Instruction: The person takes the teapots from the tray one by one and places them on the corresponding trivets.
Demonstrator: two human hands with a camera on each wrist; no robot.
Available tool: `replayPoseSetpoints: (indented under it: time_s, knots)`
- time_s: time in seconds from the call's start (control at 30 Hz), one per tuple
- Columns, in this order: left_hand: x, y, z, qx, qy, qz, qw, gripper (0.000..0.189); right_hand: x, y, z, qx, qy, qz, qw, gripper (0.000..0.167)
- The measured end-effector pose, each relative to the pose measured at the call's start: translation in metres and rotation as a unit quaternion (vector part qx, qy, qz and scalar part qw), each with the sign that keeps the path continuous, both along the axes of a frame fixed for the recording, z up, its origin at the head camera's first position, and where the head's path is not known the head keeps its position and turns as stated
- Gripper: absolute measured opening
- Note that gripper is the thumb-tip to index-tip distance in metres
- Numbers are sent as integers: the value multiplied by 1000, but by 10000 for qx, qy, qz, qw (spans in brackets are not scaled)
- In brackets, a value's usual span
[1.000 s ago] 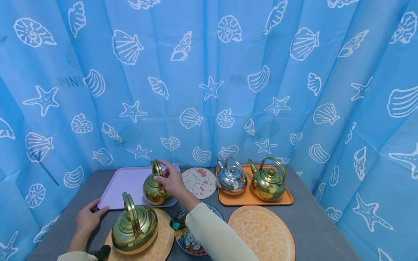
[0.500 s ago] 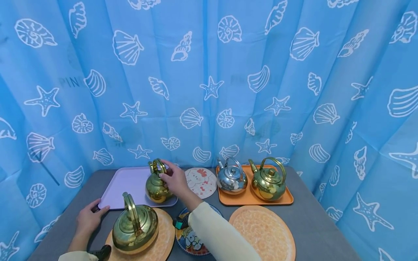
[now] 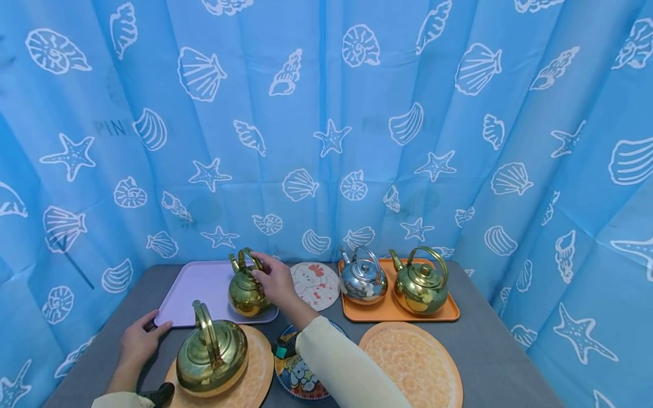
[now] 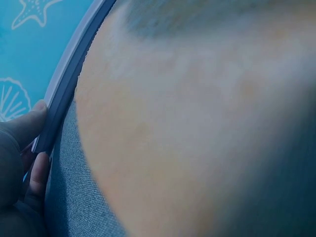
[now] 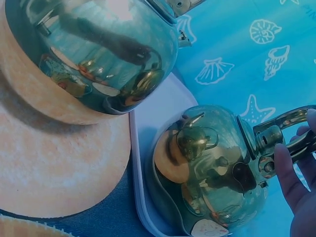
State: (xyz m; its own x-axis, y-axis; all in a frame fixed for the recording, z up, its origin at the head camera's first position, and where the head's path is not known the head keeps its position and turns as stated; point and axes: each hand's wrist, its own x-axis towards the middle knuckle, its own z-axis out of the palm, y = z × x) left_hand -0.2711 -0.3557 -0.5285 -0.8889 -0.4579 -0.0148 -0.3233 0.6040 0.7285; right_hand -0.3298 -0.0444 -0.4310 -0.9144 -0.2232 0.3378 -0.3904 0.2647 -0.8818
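My right hand (image 3: 274, 279) grips the handle of a small gold kettle (image 3: 246, 296), which sits at the right end of a lilac tray (image 3: 189, 289). Its spout points to the back left. In the right wrist view, fingers and thumb close on the handle (image 5: 291, 140) beside the lid knob. At the tray's front left corner, my left hand (image 3: 138, 341) pinches the edge, thumb above and a finger below in the left wrist view. A larger gold kettle (image 3: 211, 351) stands between the two arms on a round orange-patterned mat (image 3: 257, 368).
An orange tray (image 3: 390, 314) at right bears a silver kettle (image 3: 363, 281) and another gold kettle (image 3: 422, 286). A round rabbit-print mat (image 3: 316, 289) lies between the trays. Nearer are a second orange-patterned mat (image 3: 413, 362) and a blue-rimmed round mat (image 3: 301, 377), partly under the right sleeve.
My right hand has turned the small gold kettle so its spout shows at the left, and shifted it slightly right. The left hand keeps its place at the tray corner.
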Motion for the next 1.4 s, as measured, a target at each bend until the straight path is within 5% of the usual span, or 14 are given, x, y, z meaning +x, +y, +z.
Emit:
replayPoseSetpoints:
  time_s: [0.6,1.4]
  knots:
    - [-1,-2,-3,60,-66,-9,10000,71,5,3,1,1003,979,-70,9901,40]
    - [0,-3,-4,7,-44,-37,10000,73,10,21,-1,922,1362,45,9864,40]
